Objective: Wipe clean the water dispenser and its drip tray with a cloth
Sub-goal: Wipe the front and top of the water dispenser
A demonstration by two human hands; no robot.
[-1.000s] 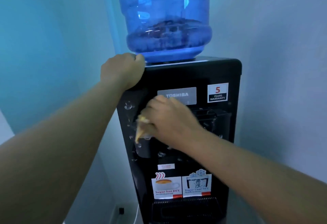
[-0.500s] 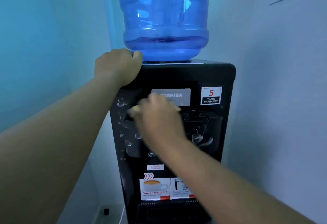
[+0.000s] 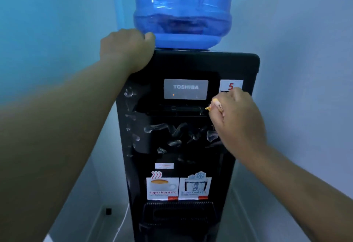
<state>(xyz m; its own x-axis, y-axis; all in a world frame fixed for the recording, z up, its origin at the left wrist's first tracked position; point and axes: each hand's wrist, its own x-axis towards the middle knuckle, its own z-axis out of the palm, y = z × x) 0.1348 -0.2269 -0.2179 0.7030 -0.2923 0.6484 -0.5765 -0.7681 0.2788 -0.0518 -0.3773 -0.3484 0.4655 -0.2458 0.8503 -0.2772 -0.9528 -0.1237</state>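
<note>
- Two hands in play: right hand [image 3: 236, 119] is closed in a fist around a small yellow cloth [image 3: 214, 106], only a scrap of which pokes out by the knuckles; it presses at the right end of the tap recess on the water dispenser [image 3: 238, 66], just below the warranty sticker [image 3: 231, 85].
- Left hand [image 3: 127, 50] is curled over the top left corner of the dispenser, fingers bent, holding nothing loose, touching the base of the blue bottle [image 3: 183, 12].
- Risk: cloth is bunched so small that knuckles, not fabric, may do the rubbing. Smears stay.
- Risk: swiping upward could catch the sticker edge and lift it.
- Risk: swiping left along the recess could knock a tap lever; the hot-water label [image 3: 162, 186] says 85°C, so a scald is possible. Levers themselves are too dark to make out.
- Risk: leaning harder on the left corner could rock the heavy bottle or tip the unit.
- Shiny patches [image 3: 172, 133] cover the front panel below the recess; water or reflections, can't tell. If wet, it'll run down.
- Drip tray [image 3: 179, 213] sits at the bottom front, well below both hands, looks untouched.
- Power cord [image 3: 124, 217] on the floor at lower left: runoff reaching it would be bad.
</note>
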